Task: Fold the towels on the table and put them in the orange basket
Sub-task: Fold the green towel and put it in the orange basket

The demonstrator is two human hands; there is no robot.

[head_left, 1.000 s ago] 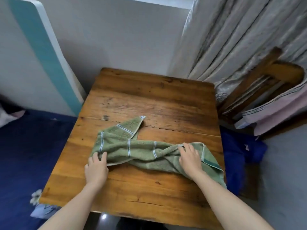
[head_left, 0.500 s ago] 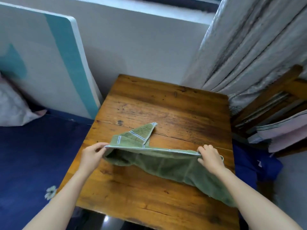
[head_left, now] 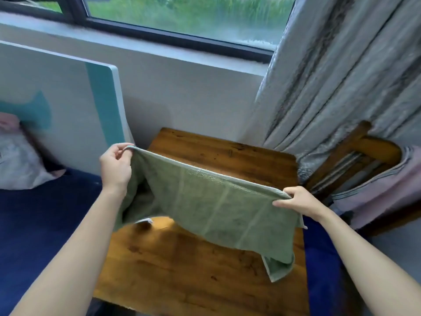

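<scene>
A green towel (head_left: 211,208) with pale stripes hangs spread in the air above the wooden table (head_left: 193,277). My left hand (head_left: 116,165) pinches its upper left corner, raised high. My right hand (head_left: 298,200) pinches the upper right corner, lower down. The top edge runs taut between the two hands. The towel's lower right end droops to the table surface. No orange basket is in view.
A wooden chair (head_left: 355,160) draped with pink cloth (head_left: 387,190) stands to the right, under a grey curtain (head_left: 341,76). A bed with a blue sheet (head_left: 41,224) and a pillow (head_left: 20,163) lies to the left, with a white and teal headboard (head_left: 68,106). A window (head_left: 182,17) runs above.
Both hands have lifted the towel off the table and pulled its top edge apart, so it now hangs open. The head view has tilted up, showing the window.
</scene>
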